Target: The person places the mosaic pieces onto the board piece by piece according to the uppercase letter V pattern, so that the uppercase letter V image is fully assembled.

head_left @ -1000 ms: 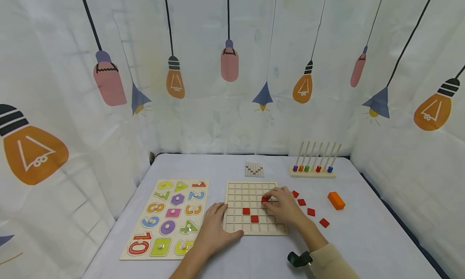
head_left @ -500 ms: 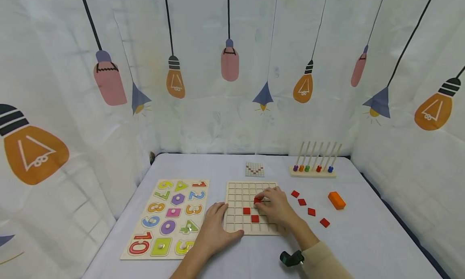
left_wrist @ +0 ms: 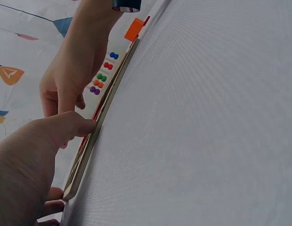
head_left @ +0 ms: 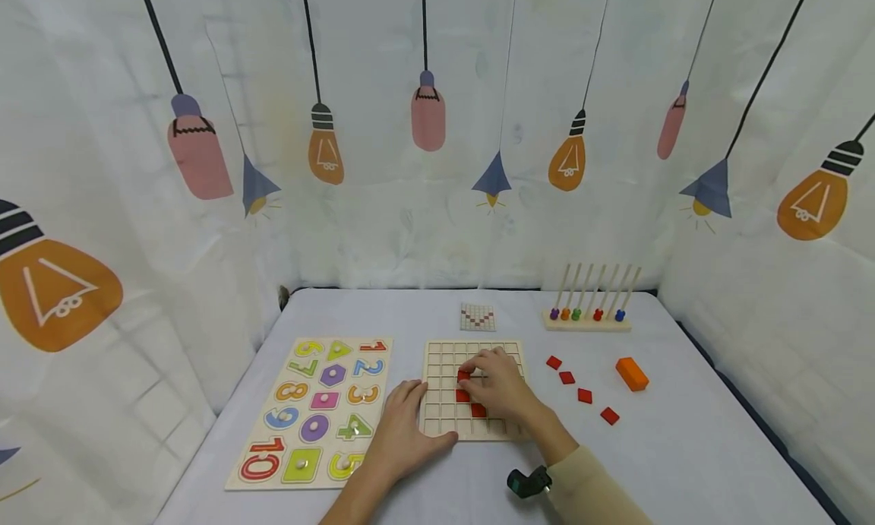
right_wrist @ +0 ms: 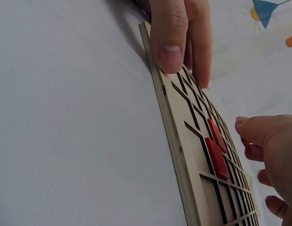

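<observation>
A wooden grid board [head_left: 440, 426] lies in the middle of the table, with two red square tiles [right_wrist: 216, 157] set in its cells. My left hand [head_left: 408, 434] rests at the board's left edge, its thumb on the near edge, as the right wrist view also shows. Between thumb and fingers my right hand [head_left: 502, 388] pinches another red tile [head_left: 464, 375] over the board, just beyond the two set tiles. Several loose red tiles [head_left: 584, 396] lie on the cloth to the right. A small patterned card [head_left: 478, 317] lies behind the board.
To the left lies a number-and-shape puzzle board [head_left: 324, 400]. At the back right stands a peg rack [head_left: 588, 324] with coloured beads. An orange block [head_left: 632, 374] sits on the white tablecloth [head_left: 683, 449] beyond the loose tiles. A printed curtain [head_left: 383, 236] hangs around the table.
My right hand has moved left across the board with the pinched red tile, which is now above the left set tile's column. My left hand stays at the board's edge.
</observation>
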{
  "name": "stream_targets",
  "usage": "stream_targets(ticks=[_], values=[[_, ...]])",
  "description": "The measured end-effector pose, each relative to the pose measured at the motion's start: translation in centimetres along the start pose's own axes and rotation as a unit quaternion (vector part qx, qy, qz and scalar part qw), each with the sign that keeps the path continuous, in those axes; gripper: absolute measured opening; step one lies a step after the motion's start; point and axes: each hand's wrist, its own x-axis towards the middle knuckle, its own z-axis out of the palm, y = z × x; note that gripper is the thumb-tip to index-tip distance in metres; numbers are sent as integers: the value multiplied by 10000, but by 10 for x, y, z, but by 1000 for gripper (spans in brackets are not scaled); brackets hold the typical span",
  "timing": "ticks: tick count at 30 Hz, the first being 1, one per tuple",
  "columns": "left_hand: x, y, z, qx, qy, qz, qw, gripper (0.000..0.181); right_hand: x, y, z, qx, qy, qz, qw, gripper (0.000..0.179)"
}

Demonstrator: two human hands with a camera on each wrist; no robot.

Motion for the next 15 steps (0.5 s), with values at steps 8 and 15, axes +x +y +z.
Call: stream_targets(ticks=[8, 15], values=[[0, 0, -1, 9, -16, -36, 10000, 109, 8, -12, 11, -181, -20, -225, 9996, 23], [1, -1, -1, -26, -14, -8, 10000, 109, 12, -20, 17, -451, -99, -283, 9985, 22]])
